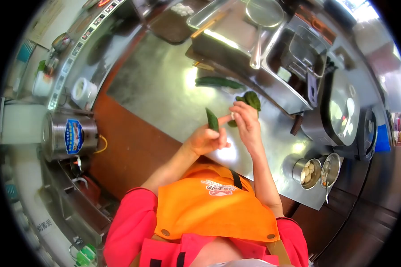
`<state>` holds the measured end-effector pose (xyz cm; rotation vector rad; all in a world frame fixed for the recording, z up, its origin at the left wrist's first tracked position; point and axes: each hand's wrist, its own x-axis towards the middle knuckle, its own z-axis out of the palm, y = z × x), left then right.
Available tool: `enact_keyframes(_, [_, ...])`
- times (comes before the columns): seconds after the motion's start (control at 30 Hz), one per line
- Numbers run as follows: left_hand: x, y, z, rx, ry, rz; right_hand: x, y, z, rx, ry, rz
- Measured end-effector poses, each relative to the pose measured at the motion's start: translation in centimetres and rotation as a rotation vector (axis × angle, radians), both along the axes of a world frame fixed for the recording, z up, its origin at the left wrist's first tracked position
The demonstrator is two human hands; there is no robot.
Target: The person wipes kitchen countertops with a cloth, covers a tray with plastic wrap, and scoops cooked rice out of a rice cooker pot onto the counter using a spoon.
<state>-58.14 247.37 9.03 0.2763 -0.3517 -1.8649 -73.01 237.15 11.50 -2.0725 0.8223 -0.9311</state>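
My left hand [208, 139] is closed around a dark green cucumber [212, 119], whose tapered end stands up out of the fist. The index finger of that hand reaches toward my right hand [247, 123]. My right fingers are bent together against some dark leafy greens [253, 100], which show beyond and below them; a small pale spot at the fingertips is too small to name. Just past both hands, a longer cucumber [219, 82] lies on the steel worktop [151, 84].
At the right stand a rice cooker [343, 109] and a metal pot [306, 172] of pale round pieces. Steel bins [285, 75] line the far side, with a strainer [264, 12] over them. A steel container [70, 135] with a blue label sits at left.
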Motion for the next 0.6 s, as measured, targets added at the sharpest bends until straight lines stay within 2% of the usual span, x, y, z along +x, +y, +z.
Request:
enact_keyframes(0.07, [-0.2,-0.5,0.2,-0.033,0.031,-0.027,-0.8,-0.1,0.6,-0.1,0.063,-0.061])
enact_keyframes(0.17, [-0.7,-1.1,1.3,-0.069,-0.001,-0.094,-2.2,1.1,0.2,0.084,-0.01,-0.156])
enact_keyframes(0.27, [-1.3,-2.2,2.0,-0.146,0.06,-0.214,-4.4,2.4,-0.6,0.393,-0.136,-0.322])
enact_keyframes(0.37, [-2.9,-2.7,2.2,-0.206,0.221,-0.321,-8.3,3.6,-3.6,0.842,-0.645,-0.374])
enact_keyframes(0.53, [-7.1,-2.6,2.4,-0.107,0.508,-0.549,-12.7,7.2,-2.1,1.006,-1.12,-0.427])
enact_keyframes(0.6, [-9.5,-2.6,2.4,-0.077,0.538,-0.623,-14.5,8.8,-1.9,1.003,-1.299,-0.332])
